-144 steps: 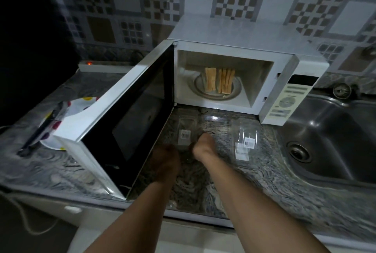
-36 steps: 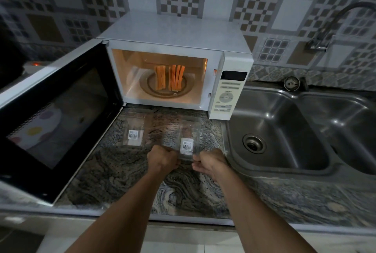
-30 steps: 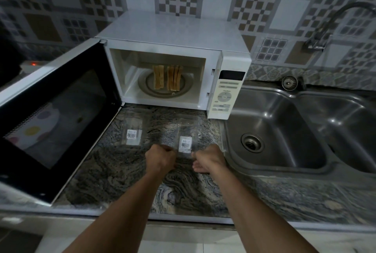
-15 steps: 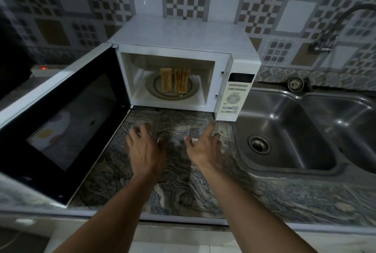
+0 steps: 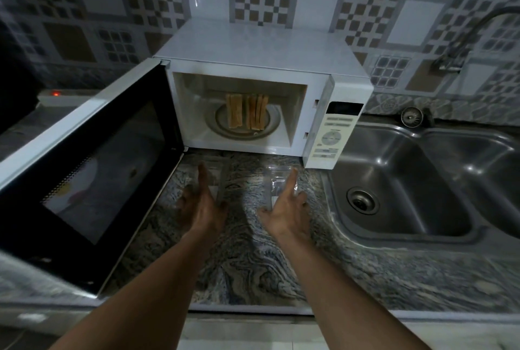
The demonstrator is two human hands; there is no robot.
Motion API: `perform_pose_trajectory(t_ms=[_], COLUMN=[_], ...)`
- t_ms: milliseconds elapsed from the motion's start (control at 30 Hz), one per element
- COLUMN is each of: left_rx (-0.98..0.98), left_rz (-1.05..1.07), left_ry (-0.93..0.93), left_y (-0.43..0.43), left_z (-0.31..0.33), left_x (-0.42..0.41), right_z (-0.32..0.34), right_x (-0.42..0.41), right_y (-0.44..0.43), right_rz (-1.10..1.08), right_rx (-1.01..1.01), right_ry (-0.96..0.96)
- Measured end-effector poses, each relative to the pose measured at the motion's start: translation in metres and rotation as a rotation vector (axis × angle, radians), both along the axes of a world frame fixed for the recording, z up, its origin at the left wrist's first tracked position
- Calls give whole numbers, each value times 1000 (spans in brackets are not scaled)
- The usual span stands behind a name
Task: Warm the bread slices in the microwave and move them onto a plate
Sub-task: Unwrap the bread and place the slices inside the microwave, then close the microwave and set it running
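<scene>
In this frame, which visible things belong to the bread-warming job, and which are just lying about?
Job: bread slices, microwave, open door, dotted plate seen through the door glass, left hand, right hand.
Lying about: clear packets, sink, tap, power strip.

bread slices (image 5: 247, 111) in microwave (image 5: 261, 48), sink (image 5: 399, 180) right

1. A clear plastic packet (image 5: 218, 178) is lying flat on the marbled counter (image 5: 253, 259) before me, with a second packet (image 5: 277, 180) lying near, to its right.
2. A steel sink (image 5: 408, 180) is sitting at my right, under a tap (image 5: 464, 40).
3. A power strip (image 5: 64, 95) is glowing red at far left.
</scene>
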State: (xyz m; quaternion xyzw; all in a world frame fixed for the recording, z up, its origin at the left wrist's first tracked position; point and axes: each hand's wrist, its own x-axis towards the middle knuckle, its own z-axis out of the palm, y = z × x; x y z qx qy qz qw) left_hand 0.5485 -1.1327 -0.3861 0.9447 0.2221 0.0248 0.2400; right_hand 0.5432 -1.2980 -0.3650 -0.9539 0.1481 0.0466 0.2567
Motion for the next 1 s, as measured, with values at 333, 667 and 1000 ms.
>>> perform_pose_trajectory(t_ms=[333,667,1000], left_rx=[-172,-35,3], left_rz=[-135,-195,-218], left_ry=[-178,-350,-440], left_y=[3,11,21], left_z=[51,138,226], left_x=[-27,-52,-28], right_z=[46,147,238], right_x=[-21,-46,-34], right_y=[-1,5,9], right_rz=[-13,-3,25], right_rx=[30,81,53], right_ry=[-43,-163,-285])
